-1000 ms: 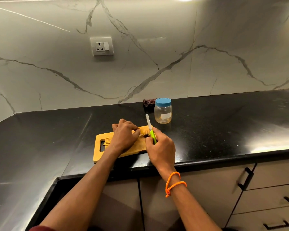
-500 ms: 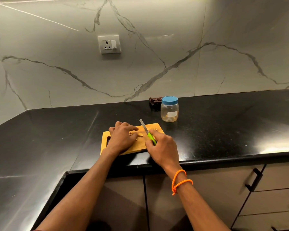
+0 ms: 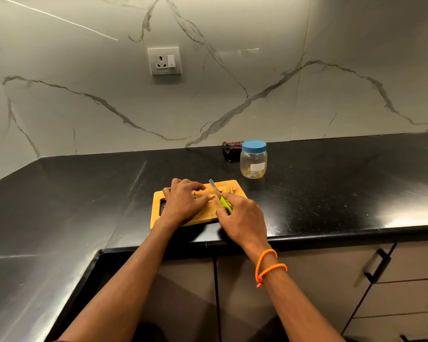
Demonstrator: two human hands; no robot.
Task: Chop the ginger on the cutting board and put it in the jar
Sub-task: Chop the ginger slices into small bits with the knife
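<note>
On cutting board | left hand fingers pinning ginger | right hand gripping knife beside it

Right of the cutting board the black table lies open; the capped jar and a dark cloth stand behind it.

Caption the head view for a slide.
Left hand steadies ginger on the cutting board while right hand slices with a green-handled knife; lidded jar waits behind.
</note>
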